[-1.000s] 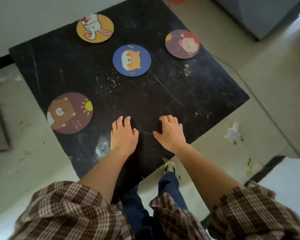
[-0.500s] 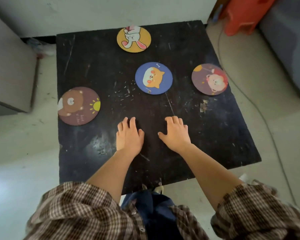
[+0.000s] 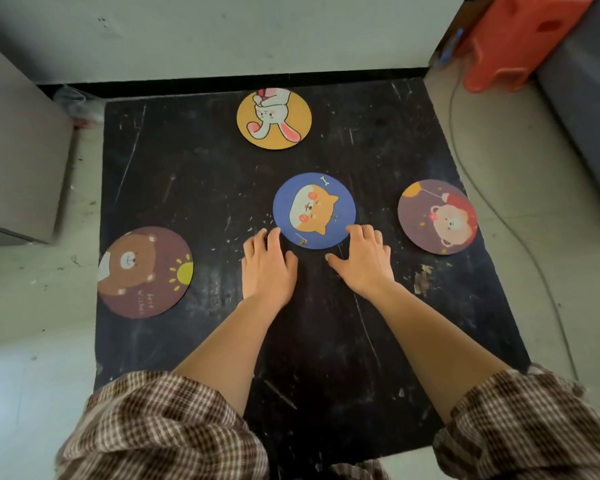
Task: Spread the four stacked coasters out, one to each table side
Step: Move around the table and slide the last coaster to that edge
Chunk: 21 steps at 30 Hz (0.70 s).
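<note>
Both hands lie flat and empty, fingers loosely spread: the left hand (image 3: pixel 266 268) and right hand (image 3: pixel 362 263) flank the near rim of the blue coaster (image 3: pixel 314 210), fingertips touching its edge, likely to draw it toward the near side. That coaster sits mid-table, just ahead of the hands. The yellow coaster (image 3: pixel 274 118) lies far ahead, the brown coaster (image 3: pixel 145 271) left of the left hand, the purple coaster (image 3: pixel 437 216) right of the right hand. The black table (image 3: pixel 194 188) is scratched; beyond it, a pale floor (image 3: pixel 534 174) and red stool (image 3: pixel 513 39)

Lighting: soft, even daylight; exposure adequate.
Faint sheen on black desk (image 3: pixel 194 202); pale glare on floor (image 3: pixel 11 393) lower left; wide-angle bending and slight blur at edges.
</note>
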Tool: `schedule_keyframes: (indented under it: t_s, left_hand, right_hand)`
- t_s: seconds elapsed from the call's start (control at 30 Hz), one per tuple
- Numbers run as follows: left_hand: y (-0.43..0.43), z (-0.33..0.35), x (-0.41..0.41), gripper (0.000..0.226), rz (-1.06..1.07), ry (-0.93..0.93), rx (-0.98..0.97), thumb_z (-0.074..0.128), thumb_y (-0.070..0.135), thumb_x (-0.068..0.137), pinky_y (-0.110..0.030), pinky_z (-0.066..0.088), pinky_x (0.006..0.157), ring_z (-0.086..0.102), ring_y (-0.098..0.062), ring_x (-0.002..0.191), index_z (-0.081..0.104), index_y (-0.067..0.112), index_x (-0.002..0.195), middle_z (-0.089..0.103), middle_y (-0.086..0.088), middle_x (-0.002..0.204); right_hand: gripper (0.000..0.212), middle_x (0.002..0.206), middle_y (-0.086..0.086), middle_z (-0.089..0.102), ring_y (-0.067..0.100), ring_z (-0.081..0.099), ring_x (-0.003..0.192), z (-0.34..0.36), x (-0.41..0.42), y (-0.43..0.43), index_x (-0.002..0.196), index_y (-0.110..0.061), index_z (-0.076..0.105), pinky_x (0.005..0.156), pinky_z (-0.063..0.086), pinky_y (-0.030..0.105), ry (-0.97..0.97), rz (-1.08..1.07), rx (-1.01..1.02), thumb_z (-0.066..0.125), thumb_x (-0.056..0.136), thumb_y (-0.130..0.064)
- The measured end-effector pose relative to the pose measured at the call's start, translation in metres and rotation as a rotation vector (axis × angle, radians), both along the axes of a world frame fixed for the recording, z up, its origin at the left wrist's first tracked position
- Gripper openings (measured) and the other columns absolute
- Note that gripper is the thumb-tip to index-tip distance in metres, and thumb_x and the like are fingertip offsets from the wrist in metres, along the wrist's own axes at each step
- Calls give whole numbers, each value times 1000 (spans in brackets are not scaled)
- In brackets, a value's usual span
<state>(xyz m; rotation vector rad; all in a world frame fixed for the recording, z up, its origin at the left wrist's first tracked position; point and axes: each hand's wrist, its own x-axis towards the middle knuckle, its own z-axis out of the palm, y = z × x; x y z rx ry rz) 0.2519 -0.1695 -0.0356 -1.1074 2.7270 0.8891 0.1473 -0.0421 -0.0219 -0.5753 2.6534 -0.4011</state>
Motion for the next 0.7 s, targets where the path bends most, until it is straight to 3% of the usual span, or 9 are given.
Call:
schedule_keyframes:
  t_s: [0.3, 0.53, 0.63, 0.7]
  left_hand:
    - [-20, -7, -40, 52, 158, 78, 49, 45, 27, 94, -45, 30, 104, 25, -27, 133, 32, 15, 143, 42, -6, 146]
    - [-21, -3, -65, 48, 455, 223, 266, 50, 18, 92, -42, 43, 93, 36, -24, 126, 42, 16, 139, 57, -4, 130]
    - [-26, 0, -76, 48, 558, 182, 320, 56, 19, 88, -37, 45, 87, 52, -26, 114, 48, 14, 135, 58, -8, 126]
    - [-30, 4, -78, 38, 603, 176, 348, 60, 18, 85, -33, 46, 77, 60, -25, 99, 59, 12, 123, 64, -8, 109]
  right_hand:
    - [68, 135, 12, 42, 30, 36, 126, -7, -39, -18, 134, -9, 38, 100, 36, 47, -68, -152, -80, 69, 81, -38]
    - [67, 133, 13, 41, 29, 36, 126, -15, -41, -24, 132, -7, 40, 101, 41, 43, -172, -322, -136, 75, 78, -26]
    - [67, 133, 11, 41, 28, 41, 124, -15, -41, -26, 132, -11, 41, 97, 45, 42, -222, -389, -189, 77, 76, -21]
    - [67, 133, 9, 41, 27, 45, 121, -15, -42, -25, 133, -13, 42, 93, 49, 40, -239, -403, -212, 77, 76, -21]
